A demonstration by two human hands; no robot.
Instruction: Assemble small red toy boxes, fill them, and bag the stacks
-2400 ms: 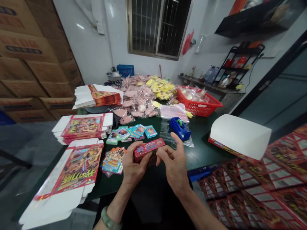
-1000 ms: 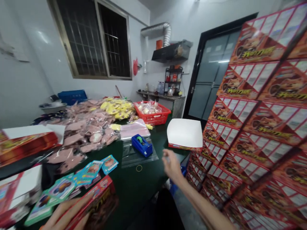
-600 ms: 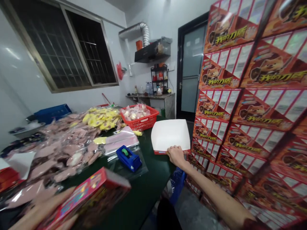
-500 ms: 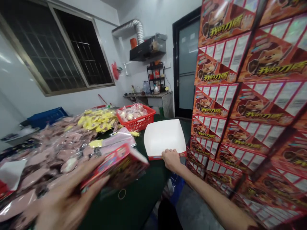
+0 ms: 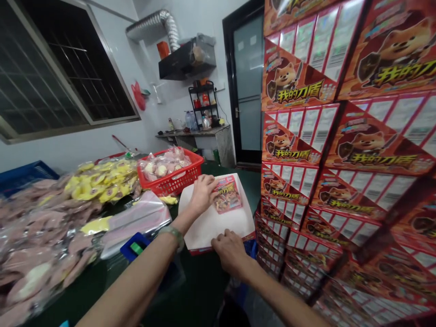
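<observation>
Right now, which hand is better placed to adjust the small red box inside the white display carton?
Your left, probably: the left hand rests on the white display carton right beside the small red box, while the right hand is on the carton's near edge, farther off.
</observation>
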